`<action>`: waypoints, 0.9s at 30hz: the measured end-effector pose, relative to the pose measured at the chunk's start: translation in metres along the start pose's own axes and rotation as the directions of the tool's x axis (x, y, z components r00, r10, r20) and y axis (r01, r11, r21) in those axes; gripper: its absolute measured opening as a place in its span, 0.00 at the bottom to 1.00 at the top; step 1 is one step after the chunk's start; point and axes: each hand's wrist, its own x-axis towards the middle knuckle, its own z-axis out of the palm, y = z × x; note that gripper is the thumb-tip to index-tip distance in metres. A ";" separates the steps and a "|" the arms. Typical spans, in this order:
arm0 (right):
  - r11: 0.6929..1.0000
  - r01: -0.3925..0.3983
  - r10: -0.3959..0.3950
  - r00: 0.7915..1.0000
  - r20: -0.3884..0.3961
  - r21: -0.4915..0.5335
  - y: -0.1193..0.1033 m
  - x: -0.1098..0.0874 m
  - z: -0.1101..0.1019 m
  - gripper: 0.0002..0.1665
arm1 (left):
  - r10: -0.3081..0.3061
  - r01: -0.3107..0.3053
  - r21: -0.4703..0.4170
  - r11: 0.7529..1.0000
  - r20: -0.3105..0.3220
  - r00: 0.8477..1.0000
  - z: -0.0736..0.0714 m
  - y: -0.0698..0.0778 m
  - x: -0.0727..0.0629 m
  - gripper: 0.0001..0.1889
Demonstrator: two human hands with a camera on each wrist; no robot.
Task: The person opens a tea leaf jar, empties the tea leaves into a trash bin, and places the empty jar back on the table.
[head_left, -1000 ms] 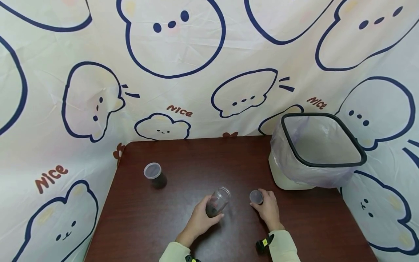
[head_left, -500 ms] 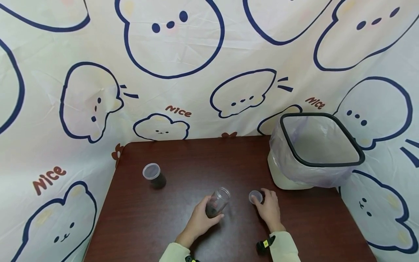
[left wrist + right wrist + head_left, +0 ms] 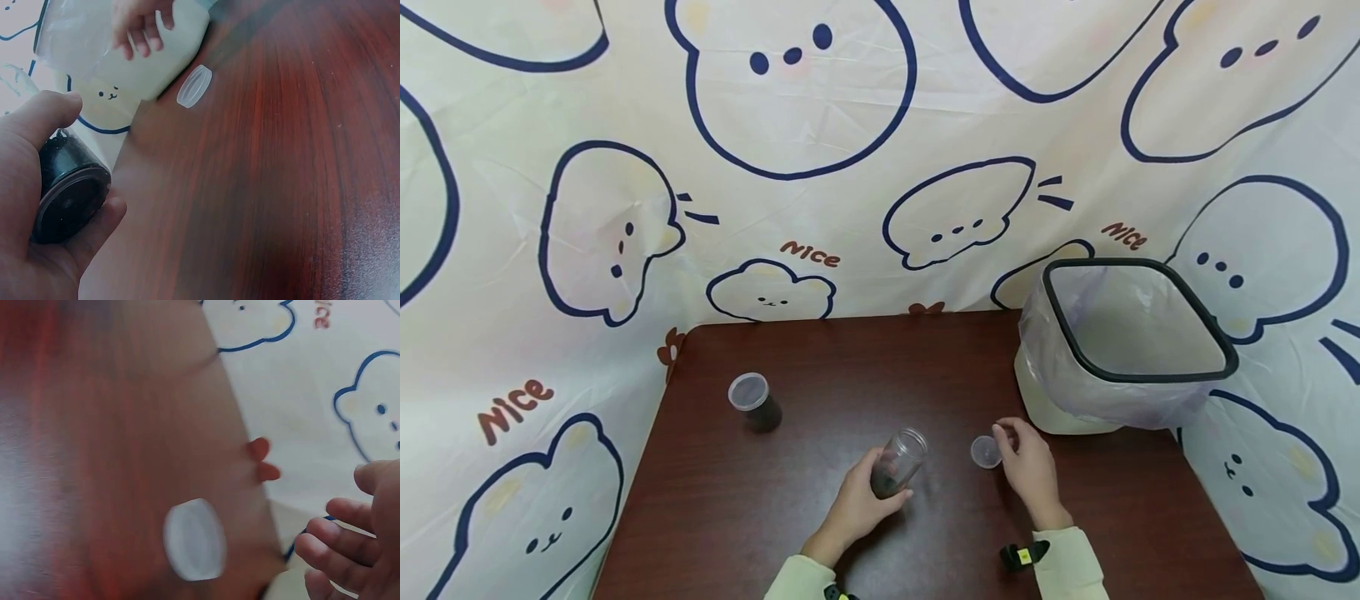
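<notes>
**Clear jar (image 3: 891, 471) held in the left hand (image 3: 860, 502), lid (image 3: 986, 452) lying on the desk (image 3: 865, 367)**

At lower centre of the head view, the left hand's grip is clamped around the tilted, uncapped jar, which has dark contents. Right of centre, beside the lid, is the right hand (image 3: 1028, 467); its grip is loose, fingers apart, clear of the lid. At centre left stands 1 capped container (image 3: 764, 415), dark inside. At right is a bin (image 3: 1036, 404) with a translucent liner (image 3: 1120, 404).
</notes>
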 end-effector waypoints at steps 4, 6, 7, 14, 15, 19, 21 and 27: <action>0.999 0.043 -0.043 0.999 -0.013 0.009 -0.010 0.004 -0.017 0.14 | -0.001 0.001 0.002 1.000 -0.006 1.000 0.000 0.000 0.000 0.29; 0.997 0.069 -0.069 0.997 -0.026 0.016 -0.015 0.007 -0.026 0.15 | -0.001 0.001 0.003 1.000 -0.007 1.000 0.000 0.000 0.000 0.29; 0.997 0.081 -0.081 0.996 -0.033 0.019 -0.018 0.008 -0.030 0.15 | 0.001 -0.001 0.005 1.000 -0.009 1.000 0.000 0.000 0.000 0.29; 0.986 0.168 -0.167 0.981 -0.097 0.009 -0.036 0.014 -0.061 0.13 | 0.007 -0.007 0.009 1.000 -0.013 1.000 0.001 0.000 -0.001 0.29; 0.984 0.178 -0.177 0.979 -0.102 0.006 -0.039 0.015 -0.065 0.13 | 0.003 -0.003 0.008 1.000 -0.013 1.000 0.001 0.001 -0.001 0.29; 0.974 0.227 -0.224 0.966 -0.130 0.005 -0.050 0.016 -0.080 0.09 | -0.002 0.002 0.006 1.000 -0.015 1.000 0.001 0.001 -0.001 0.29; 0.966 0.258 -0.252 0.955 -0.154 0.014 -0.056 0.017 -0.088 0.08 | 0.002 -0.002 0.008 1.000 -0.011 1.000 0.001 0.002 0.000 0.29; 0.943 0.329 -0.306 0.919 -0.249 0.055 -0.071 0.021 -0.111 0.05 | 0.000 0.000 0.007 1.000 0.003 1.000 0.002 0.002 0.000 0.28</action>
